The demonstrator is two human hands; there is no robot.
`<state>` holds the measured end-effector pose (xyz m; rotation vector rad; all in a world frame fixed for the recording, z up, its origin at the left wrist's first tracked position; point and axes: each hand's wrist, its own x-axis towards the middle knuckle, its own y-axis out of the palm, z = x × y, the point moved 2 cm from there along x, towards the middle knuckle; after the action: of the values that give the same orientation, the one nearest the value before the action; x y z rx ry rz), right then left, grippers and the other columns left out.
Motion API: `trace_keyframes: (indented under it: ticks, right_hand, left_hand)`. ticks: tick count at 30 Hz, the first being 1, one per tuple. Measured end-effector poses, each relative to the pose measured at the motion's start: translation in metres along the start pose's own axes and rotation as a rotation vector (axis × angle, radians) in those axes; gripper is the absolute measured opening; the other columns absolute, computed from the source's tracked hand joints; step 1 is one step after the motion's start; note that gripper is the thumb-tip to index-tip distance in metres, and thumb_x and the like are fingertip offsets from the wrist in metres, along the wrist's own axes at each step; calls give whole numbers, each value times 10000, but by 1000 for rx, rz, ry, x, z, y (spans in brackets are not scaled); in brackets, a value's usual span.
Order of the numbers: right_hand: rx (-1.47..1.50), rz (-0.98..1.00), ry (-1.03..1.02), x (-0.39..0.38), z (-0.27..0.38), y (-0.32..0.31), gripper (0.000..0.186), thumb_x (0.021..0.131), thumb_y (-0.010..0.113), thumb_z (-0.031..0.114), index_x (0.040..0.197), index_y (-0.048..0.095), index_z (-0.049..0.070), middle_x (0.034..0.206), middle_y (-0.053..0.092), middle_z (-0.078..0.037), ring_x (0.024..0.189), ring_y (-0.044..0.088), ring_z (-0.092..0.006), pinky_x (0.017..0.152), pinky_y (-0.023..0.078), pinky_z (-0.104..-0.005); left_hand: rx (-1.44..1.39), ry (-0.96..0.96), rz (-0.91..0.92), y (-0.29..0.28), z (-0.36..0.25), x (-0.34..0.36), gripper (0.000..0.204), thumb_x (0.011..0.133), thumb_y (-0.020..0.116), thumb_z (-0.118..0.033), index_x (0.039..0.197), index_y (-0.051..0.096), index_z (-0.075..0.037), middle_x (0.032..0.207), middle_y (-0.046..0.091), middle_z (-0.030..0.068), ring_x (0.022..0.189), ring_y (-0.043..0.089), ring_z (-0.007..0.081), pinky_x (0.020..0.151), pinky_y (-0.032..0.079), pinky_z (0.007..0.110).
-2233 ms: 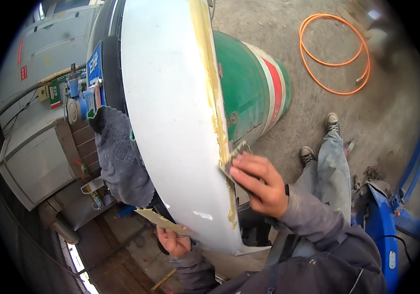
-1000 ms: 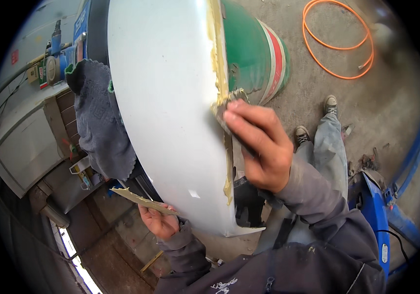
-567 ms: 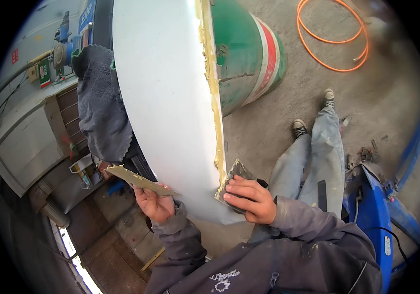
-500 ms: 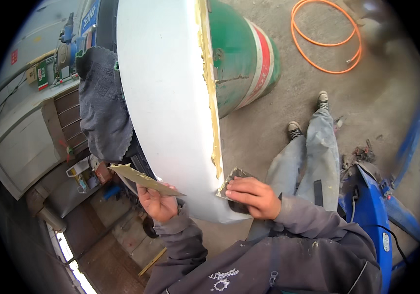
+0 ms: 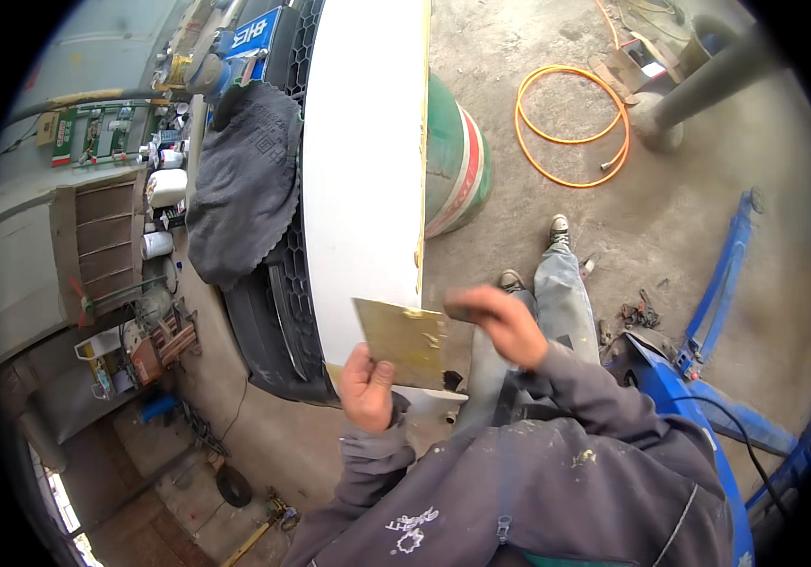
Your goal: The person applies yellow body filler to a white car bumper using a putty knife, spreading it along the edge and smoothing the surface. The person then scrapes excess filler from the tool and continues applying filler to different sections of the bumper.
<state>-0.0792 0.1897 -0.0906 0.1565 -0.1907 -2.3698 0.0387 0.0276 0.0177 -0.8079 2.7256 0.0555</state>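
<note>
Evidently, one of two hands [image 5: 366, 395] grips one board [image 5: 405, 342].

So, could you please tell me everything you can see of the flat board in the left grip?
The board is thin, flat and four-sided, olive-yellow, with paler yellow paste smeared toward its upper right; its material is unclear. Its broad face is turned toward the camera. The left grip holds its left side, thumb on that face. Behind it in view is the white panel; contact is unclear.
</note>
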Motion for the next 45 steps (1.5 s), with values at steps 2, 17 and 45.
trace_keyframes:
  ticks: [2, 17, 45]
  right_hand:
    - [246, -302, 105, 29, -28, 15, 416, 850, 458, -54, 1255, 536, 5, 1071, 627, -107, 953, 580, -150, 818, 463, -272]
    - [41, 179, -118, -18, 109, 23, 376, 869, 467, -79, 1225, 559, 3, 1134, 605, -102, 1076, 570, -203, 924, 444, -310]
    - [-95, 328, -50, -2, 85, 14, 482, 777, 459, -148, 1182, 611, 66, 1115, 605, -139, 1067, 577, -281, 910, 446, -330]
  left_hand:
    - [-17, 47, -31, -23, -3, -12, 233, 939, 522, -87, 1114, 530, 68, 1027, 624, 93, 925, 557, 131, 840, 417, 254]
    - [-303, -192, 102, -34, 53, -53, 276, 937, 508, -69, 1190, 522, 40, 1085, 617, 93, 971, 574, 145, 863, 442, 266]
    - [-262, -115, 99, -30, 21, -25, 247, 939, 498, -61, 1151, 512, 65, 1048, 618, 106, 934, 571, 140, 838, 441, 265]
